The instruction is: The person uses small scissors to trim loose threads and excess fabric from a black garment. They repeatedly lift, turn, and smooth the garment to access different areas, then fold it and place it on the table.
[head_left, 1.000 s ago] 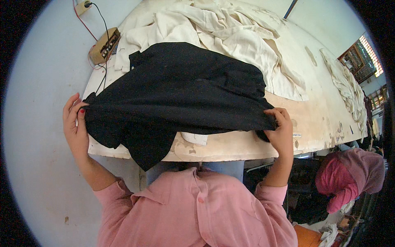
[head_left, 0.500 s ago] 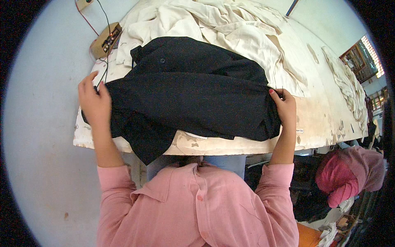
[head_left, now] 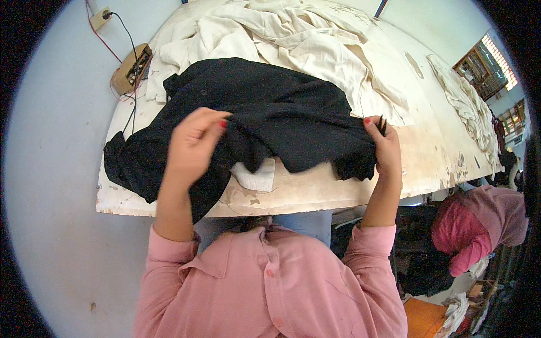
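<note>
A black garment [head_left: 270, 84] with a dark button lies bunched across the near part of the table, one end hanging over its front edge. My left hand [head_left: 194, 141] is closed in a pinch at the garment's middle, lifting a fold. At the right end, my right hand [head_left: 385, 147] grips the garment between thumb and fingers. A small dark tool with two pointed tips [head_left: 382, 125] sticks up from the same hand; its exact kind is unclear. A piece of white cloth [head_left: 256, 176] shows from beneath the garment's near side.
Cream cloth [head_left: 315, 48] is heaped at the back of the stained table [head_left: 315, 194], with more cream cloth [head_left: 465, 107] along its right side. A brown box with cables [head_left: 131, 69] sits at the left wall. Another person [head_left: 479, 225] is bent over at the right.
My left hand has moved from the garment's left end to its middle. The garment's near edge has risen into folds, uncovering more white cloth. My right hand stays at the right end.
</note>
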`<state>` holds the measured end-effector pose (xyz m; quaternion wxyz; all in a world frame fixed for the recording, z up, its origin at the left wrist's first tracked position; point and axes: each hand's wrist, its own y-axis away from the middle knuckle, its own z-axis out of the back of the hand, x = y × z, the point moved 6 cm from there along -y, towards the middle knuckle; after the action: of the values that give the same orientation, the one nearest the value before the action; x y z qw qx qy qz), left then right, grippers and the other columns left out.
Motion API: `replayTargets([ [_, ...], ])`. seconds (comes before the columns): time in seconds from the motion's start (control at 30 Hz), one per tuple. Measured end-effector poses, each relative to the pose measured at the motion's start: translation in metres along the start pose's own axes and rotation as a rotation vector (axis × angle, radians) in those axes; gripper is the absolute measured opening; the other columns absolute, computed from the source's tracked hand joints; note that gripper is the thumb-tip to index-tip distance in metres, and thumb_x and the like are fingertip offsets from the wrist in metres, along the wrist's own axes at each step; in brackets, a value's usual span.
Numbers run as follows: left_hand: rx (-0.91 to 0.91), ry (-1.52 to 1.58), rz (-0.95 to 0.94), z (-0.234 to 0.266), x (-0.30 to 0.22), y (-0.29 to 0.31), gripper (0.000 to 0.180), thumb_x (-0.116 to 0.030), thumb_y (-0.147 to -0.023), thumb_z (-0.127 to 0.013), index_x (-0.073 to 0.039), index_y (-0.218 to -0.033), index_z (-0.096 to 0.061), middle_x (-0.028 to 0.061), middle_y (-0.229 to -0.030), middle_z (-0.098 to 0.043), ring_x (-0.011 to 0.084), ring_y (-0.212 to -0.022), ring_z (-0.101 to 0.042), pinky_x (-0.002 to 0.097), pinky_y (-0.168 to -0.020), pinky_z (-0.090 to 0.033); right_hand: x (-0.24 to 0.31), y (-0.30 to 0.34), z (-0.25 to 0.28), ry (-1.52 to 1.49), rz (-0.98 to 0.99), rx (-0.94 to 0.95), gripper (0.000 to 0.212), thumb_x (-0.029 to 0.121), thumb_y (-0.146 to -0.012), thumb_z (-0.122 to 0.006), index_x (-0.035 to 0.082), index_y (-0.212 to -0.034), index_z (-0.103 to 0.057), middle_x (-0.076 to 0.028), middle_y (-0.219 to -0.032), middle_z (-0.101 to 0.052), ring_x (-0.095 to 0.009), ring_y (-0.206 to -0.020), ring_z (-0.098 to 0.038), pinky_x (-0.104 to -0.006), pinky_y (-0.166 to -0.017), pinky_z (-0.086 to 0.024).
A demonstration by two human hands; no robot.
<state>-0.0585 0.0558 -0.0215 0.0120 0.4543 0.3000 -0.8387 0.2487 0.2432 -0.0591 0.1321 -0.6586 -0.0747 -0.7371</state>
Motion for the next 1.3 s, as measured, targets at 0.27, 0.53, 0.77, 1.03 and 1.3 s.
replayTargets([
  [0.27,-0.282,-0.066,0.09,0.032,-0.011,0.001,0.035,-0.013,-0.084,-0.068,-0.005,-0.116,-0.059,0.0066,-0.099,-0.062,0.0156,-0.091,-0.059,0.0279,-0.083,-0.046,0.035,0.029,-0.079,0.042,0.171,0.409,0.021,0.024,-0.09,-0.063,0.003,-0.088,-0.061,0.005,-0.079,-0.055,-0.005,-0.077,-0.047,-0.0217,-0.071,-0.039],
  [0.53,-0.073,-0.668,-0.143,-0.007,-0.021,0.007,0.039,-0.008,-0.074,-0.067,-0.009,-0.112,-0.057,0.0133,-0.106,-0.054,0.0311,-0.096,-0.057,0.0392,-0.08,-0.048,0.056,0.023,-0.053,-0.549,-0.003,0.023,0.022,0.024,-0.09,-0.063,0.003,-0.096,-0.062,-0.002,-0.086,-0.063,-0.013,-0.076,-0.06,-0.0266,-0.071,-0.048],
  [0.77,0.005,-0.093,0.14,-0.03,-0.069,0.011,0.029,-0.019,-0.075,-0.073,-0.002,-0.092,-0.057,0.0119,-0.084,-0.055,0.0227,-0.071,-0.057,0.033,-0.062,-0.049,0.078,0.008,-0.086,-0.681,0.0,0.248,0.02,0.028,-0.09,-0.062,0.011,-0.1,-0.059,-0.003,-0.076,-0.062,-0.004,-0.039,-0.033,-0.021,-0.038,-0.028],
  [1.03,0.237,0.128,0.355,-0.031,0.009,0.0,0.025,-0.025,-0.088,-0.065,-0.001,-0.085,-0.061,0.0004,-0.068,-0.053,0.0072,-0.065,-0.048,0.024,-0.061,-0.041,0.077,-0.058,-0.061,-0.131,0.191,0.053,0.028,0.03,-0.092,-0.058,0.004,-0.103,-0.062,-0.006,-0.078,-0.063,-0.011,-0.053,-0.045,-0.0265,-0.05,-0.037],
  [1.3,0.13,0.542,0.397,-0.026,0.03,-0.014,0.032,-0.032,-0.095,-0.057,-0.002,-0.089,-0.064,-0.0044,-0.074,-0.058,0.0035,-0.069,-0.05,0.0213,-0.063,-0.042,0.071,0.051,-0.127,0.193,0.367,0.263,0.035,0.022,-0.079,-0.076,0.002,-0.104,-0.064,-0.008,-0.085,-0.066,-0.012,-0.075,-0.059,-0.0258,-0.067,-0.046],
])
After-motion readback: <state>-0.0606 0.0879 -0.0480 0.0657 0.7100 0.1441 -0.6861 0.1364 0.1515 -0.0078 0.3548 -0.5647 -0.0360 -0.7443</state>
